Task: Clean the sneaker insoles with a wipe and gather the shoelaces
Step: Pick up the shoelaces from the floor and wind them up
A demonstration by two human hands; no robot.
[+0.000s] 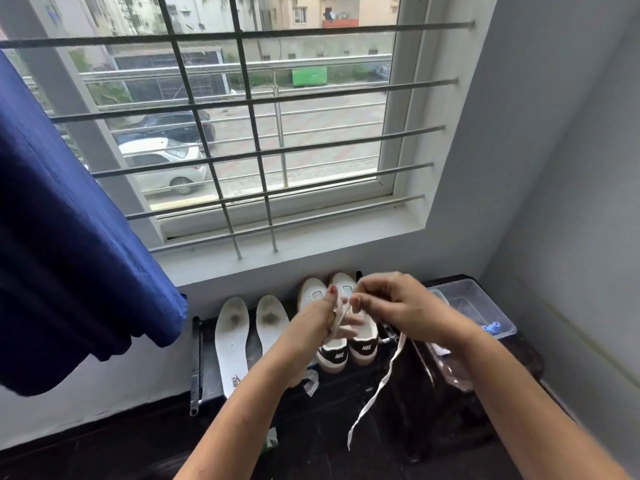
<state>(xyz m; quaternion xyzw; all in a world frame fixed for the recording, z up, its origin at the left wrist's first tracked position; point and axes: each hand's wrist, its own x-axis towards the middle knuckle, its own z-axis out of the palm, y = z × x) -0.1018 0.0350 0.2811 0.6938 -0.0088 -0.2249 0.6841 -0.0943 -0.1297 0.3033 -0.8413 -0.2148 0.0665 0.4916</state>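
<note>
Two white insoles (232,344) with dirty heel marks lie side by side on a dark surface below the window. To their right stands a pair of white sneakers (346,348) with black heel tabs. Over the sneakers, my left hand (327,315) and my right hand (388,303) pinch a flat white shoelace (375,389) between them. Part of the lace is bunched at my left fingers, and its long free end hangs down to the right of the shoes.
A clear plastic box (474,306) with small blue items sits at the back right. A white crumpled wipe (311,381) lies by the sneakers, partly behind my left forearm. A blue cloth (69,254) hangs at the left. A barred window (242,133) rises behind.
</note>
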